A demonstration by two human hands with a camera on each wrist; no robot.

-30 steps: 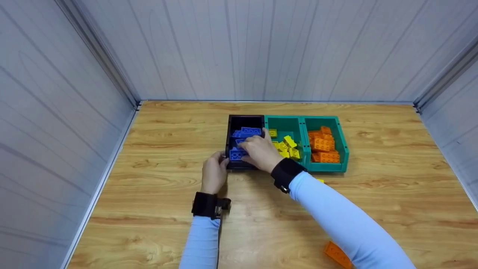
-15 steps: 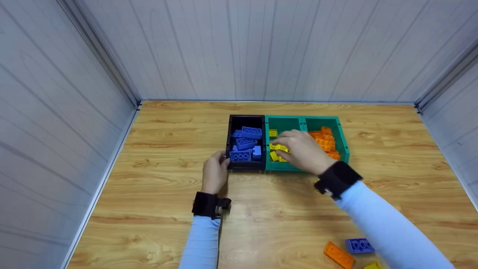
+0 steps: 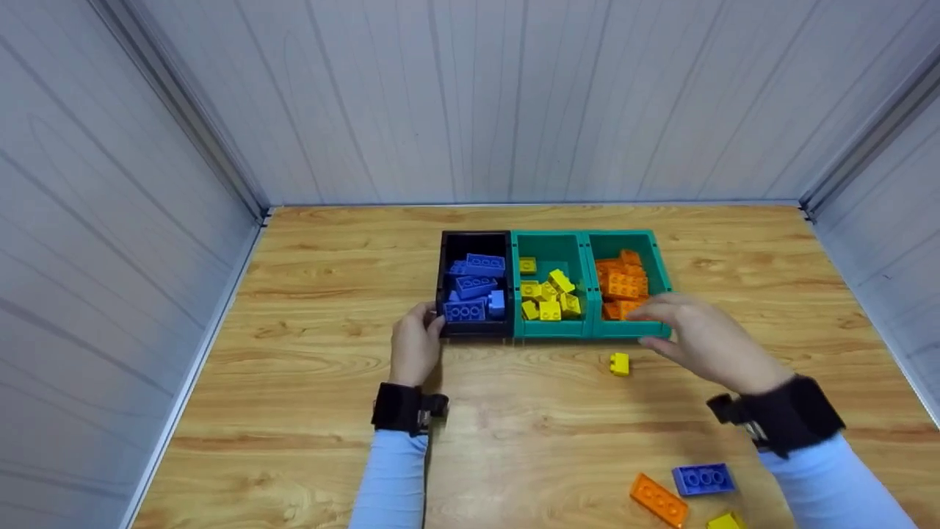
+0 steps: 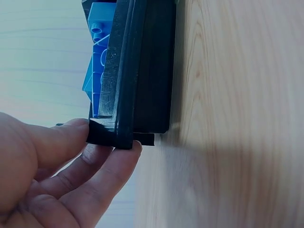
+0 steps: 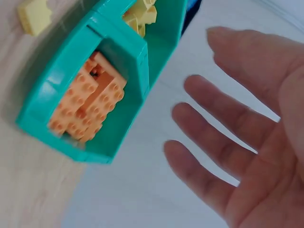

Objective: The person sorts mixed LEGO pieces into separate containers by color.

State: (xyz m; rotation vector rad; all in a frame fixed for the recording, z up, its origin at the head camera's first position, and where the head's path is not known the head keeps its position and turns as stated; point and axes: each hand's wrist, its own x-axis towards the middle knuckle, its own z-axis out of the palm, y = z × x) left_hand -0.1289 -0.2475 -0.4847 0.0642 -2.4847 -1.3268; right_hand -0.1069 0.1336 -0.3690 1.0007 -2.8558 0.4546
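My left hand (image 3: 415,345) pinches the front left corner of the black bin (image 3: 477,329); in the left wrist view the thumb lies over its rim and the fingers beneath. Blue building bricks (image 3: 476,285) fill part of that bin. Joined to its right, a green bin (image 3: 551,329) holds yellow bricks (image 3: 549,310), and a second green bin (image 3: 629,330) contains orange bricks (image 3: 626,285). My right hand (image 3: 705,342) hovers by the front right corner of the orange bricks' bin. Its fingers are spread and hold nothing, as the right wrist view shows.
One yellow brick (image 3: 620,364) lies in front of the bins. Nearer on the wooden table (image 3: 294,441) are an orange brick (image 3: 659,500), a blue brick (image 3: 703,479) and another yellow brick (image 3: 725,522). Pale panels (image 3: 470,103) wall the back and sides.
My right hand has moved right from the blue bricks, across the yellow ones, to the front right of the bins. The left hand keeps its grip. Loose bricks on the table have come into sight.
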